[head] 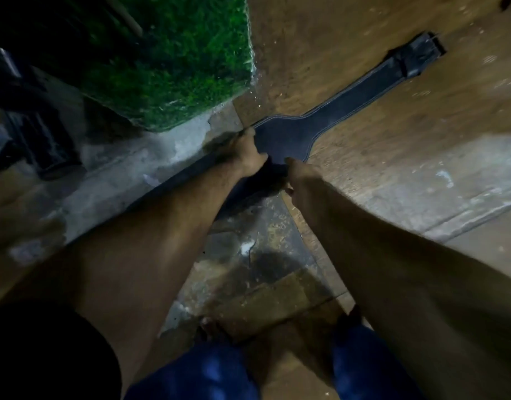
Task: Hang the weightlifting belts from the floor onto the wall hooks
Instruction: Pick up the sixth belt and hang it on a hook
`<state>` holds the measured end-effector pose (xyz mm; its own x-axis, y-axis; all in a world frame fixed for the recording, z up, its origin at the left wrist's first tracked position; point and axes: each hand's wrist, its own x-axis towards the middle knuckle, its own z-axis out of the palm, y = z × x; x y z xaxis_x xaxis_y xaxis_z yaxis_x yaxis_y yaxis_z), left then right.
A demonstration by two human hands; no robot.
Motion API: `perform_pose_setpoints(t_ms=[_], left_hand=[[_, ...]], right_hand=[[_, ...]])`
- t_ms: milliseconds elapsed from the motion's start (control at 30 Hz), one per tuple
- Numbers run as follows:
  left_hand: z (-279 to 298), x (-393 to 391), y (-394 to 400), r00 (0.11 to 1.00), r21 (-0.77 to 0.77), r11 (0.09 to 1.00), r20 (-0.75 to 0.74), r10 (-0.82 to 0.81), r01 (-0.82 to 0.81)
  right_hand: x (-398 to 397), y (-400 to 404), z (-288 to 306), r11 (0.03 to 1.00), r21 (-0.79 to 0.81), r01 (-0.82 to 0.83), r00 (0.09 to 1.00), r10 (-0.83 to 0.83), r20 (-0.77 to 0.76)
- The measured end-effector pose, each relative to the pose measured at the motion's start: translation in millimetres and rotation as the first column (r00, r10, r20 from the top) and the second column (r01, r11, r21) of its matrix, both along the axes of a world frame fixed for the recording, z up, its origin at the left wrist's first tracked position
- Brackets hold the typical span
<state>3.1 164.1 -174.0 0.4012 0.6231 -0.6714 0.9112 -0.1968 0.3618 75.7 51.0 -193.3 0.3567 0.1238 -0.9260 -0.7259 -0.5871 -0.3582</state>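
Progress: early; the belt [329,122] lies flat on the floor [393,174], nothing hung, no wall hooks in view.
Belt: dark, stitched, running from frame centre to its buckle [419,53] at upper right.
Left hand [242,151]: grip closed on the belt's wide end, fingers curled over its edge.
Right hand [300,174]: grip pinching the same wide end.
Left to do: lift it, carry it, hook it.
Floor: worn, scuffed brown boards, a grey concrete strip at left.
Room: dim; green artificial turf [176,59] upper left.

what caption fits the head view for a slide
Both hands, left hand and right hand, grip the wide middle of a dark weightlifting belt lying on the floor.
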Motion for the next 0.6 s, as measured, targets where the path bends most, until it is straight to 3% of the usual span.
perform_pose_setpoints(t_ms=[133,300,433,600], left_hand=[[-43.7,-7.7,18.2,0.993,0.184,0.982,-0.116,-0.031,0.052],[-38.4,-19.5,18.8,0.999,0.144,0.989,-0.029,0.036,-0.032],[24.8,-36.5,13.9,0.996,0.138,0.989,0.073,0.04,-0.05],[162.1,-51.6,0.6,0.984,0.139,0.981,0.141,0.113,-0.133]], right_hand=[[-1.3,22.0,-45.4,0.981,0.08,0.178,0.983,-0.173,-0.065],[-9.8,4.1,-21.4,0.937,0.151,0.316,0.949,-0.309,-0.064],[-19.1,-23.3,43.5,0.925,0.173,0.338,0.941,-0.337,-0.038],[-36.3,-39.8,174.4,0.913,0.192,0.36,0.931,-0.365,-0.009]])
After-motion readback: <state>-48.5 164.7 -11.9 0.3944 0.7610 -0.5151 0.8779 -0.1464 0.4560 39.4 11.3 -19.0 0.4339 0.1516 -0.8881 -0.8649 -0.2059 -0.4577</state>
